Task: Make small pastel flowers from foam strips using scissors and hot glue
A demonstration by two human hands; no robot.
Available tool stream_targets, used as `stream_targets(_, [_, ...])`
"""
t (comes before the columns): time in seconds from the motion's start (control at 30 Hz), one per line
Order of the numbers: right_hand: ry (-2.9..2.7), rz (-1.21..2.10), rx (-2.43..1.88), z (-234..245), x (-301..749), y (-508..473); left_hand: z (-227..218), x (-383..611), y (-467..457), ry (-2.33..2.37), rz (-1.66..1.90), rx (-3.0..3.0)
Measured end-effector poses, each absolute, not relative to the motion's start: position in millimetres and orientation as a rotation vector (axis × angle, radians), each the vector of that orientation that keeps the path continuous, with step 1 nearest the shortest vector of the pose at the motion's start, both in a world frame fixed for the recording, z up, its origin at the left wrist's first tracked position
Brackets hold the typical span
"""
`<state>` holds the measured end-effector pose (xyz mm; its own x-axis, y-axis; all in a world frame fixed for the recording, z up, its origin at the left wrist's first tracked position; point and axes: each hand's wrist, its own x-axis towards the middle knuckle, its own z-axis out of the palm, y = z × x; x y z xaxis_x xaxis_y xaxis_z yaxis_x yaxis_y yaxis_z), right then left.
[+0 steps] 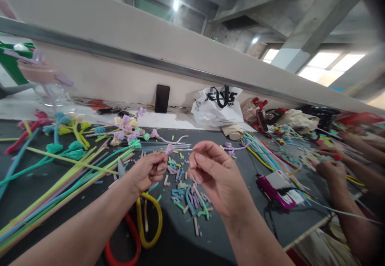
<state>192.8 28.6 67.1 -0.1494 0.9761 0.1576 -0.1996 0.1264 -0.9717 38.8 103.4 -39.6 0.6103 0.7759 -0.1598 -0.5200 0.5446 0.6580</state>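
Note:
My left hand (152, 169) is closed in a pinch on a small pale purple pipe-cleaner flower (169, 149), whose head stands up above the fingertips. Opposite it, my right hand (212, 170) is raised with thumb and fingers curled together; whatever lies between them, if anything, is hidden. Thin clear strips (177, 146) lie on the table behind the hands. Below my left forearm rest scissors with a red and a yellow handle (159, 222), partly covered by the arm. Short cut pieces of coloured pipe cleaner (191, 200) are scattered between my hands.
Long pipe cleaners (69, 178) and finished flowers (126, 127) cover the left side. A phone (162, 98) leans on the partition beside a white bag (218, 107). At right are a purple device with a cable (275, 194), more pipe cleaners (264, 150) and another person's hands (332, 172).

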Motion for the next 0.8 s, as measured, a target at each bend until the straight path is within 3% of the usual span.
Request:
stream_targets(0.2, [-1.658, 0.826, -1.341, 13, 198, 70, -39, 39, 105, 0.458, 0.849, 0.582])
stream_targets(0.37, [-2.104, 0.407, -1.362, -24, 204, 85, -39, 40, 105, 0.468, 0.884, 0.564])
stream_targets(0.8, [-2.305, 0.191, -1.545, -40, 217, 89, -44, 42, 110, 0.462, 0.951, 0.549])
